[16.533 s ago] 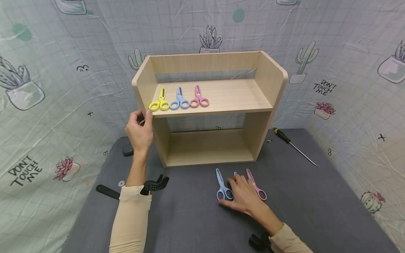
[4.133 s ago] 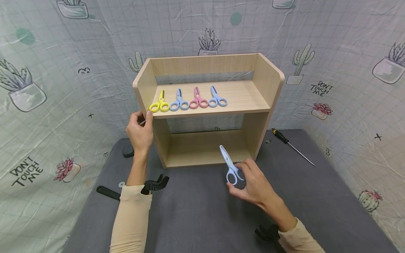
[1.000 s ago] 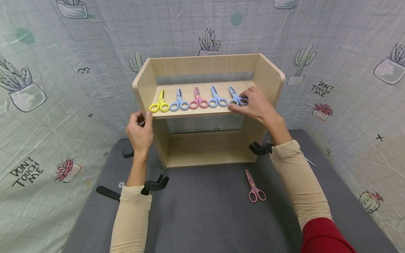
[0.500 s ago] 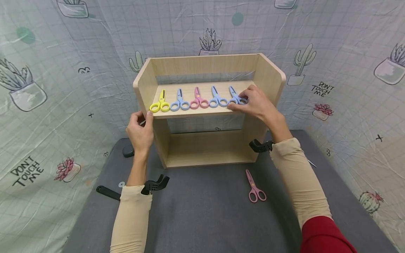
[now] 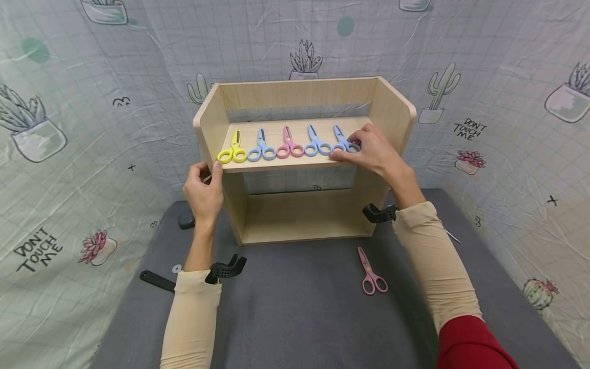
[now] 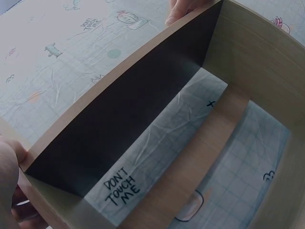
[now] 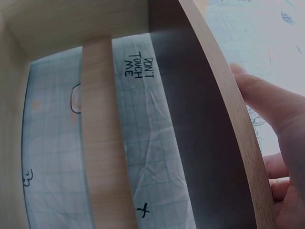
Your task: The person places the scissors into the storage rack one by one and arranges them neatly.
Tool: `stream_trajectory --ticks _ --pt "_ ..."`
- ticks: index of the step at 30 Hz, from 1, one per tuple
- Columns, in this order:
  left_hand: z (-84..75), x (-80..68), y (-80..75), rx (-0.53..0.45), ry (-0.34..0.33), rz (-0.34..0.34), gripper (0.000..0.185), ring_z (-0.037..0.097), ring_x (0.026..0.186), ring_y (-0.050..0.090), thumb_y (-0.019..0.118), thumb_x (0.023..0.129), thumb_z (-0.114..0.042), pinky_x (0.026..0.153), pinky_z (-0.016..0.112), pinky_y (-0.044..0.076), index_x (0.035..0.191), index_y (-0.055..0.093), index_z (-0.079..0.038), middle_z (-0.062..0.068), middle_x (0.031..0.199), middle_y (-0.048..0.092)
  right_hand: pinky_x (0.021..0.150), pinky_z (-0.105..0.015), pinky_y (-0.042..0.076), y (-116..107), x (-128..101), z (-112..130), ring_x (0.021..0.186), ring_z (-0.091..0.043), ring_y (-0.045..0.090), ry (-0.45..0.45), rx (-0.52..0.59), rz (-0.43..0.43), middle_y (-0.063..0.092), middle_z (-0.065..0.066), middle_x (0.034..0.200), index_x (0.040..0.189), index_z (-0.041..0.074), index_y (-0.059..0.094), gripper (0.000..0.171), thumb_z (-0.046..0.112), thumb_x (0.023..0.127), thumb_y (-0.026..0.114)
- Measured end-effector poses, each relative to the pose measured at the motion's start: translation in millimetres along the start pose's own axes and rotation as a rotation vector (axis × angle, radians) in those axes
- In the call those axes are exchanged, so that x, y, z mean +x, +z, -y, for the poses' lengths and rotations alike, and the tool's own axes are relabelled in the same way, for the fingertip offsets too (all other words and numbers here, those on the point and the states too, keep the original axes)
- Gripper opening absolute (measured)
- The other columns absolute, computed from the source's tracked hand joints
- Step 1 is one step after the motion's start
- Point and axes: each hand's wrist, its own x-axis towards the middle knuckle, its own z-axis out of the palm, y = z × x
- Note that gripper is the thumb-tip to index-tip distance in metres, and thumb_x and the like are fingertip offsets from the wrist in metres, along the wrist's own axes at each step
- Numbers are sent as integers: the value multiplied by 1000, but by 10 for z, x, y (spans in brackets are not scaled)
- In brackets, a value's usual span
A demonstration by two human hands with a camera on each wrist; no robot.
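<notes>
My left hand (image 5: 204, 189) grips the left side panel of a wooden shelf unit (image 5: 318, 163), thumb at the front edge of the upper board. In the left wrist view its thumb (image 6: 10, 151) presses the board's corner. A row of scissors lies on that board: yellow scissors (image 5: 235, 138), blue scissors (image 5: 261, 137), pink scissors (image 5: 288, 134) and more blue scissors (image 5: 313, 132). At the row's right end my right hand (image 5: 375, 148) pinches another pair of blue scissors (image 5: 340, 134) by the handle loops, blades pointing back. The right wrist view hides these scissors behind the board.
Pink scissors (image 5: 366, 264) lie on the grey table (image 5: 286, 307) in front of the unit. A black handle (image 5: 156, 280), a small disc (image 5: 177, 268) and a dark object (image 5: 186, 219) sit at the left. A metal rod tip (image 5: 452, 236) shows behind the right sleeve.
Since the oldest frames, two blue scissors have gone from the table onto the upper board, carried by my right hand. In the last second that hand barely shifts; my left hand stays put.
</notes>
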Motion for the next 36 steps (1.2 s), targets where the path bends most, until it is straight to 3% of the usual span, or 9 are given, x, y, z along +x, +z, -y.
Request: stream_trajectory --ticks 9,22,36 --pt "-10 -6 10 5 -3 0 37 24 101 71 66 95 -27 91 40 60 116 67 4 21 108 71 102 -49 40 -8 -101 7 117 -34 43 20 21 -37 51 -21 124 134 -4 57 84 59 81 73" --pt "-14 3 10 4 -6 1 36 25 102 71 66 95 -27 91 41 59 114 68 4 21 107 71 106 -55 37 -98 -417 46 126 -39 42 -94 -32 -175 51 -23 131 133 -4 55 76 46 81 79" --pt "-17 -1 3 13 -14 5 38 24 103 71 65 96 -29 90 34 60 117 67 2 20 109 71 93 -57 38 39 -888 -66 102 -42 47 -266 -121 -358 52 -27 120 136 -5 52 88 41 69 87"
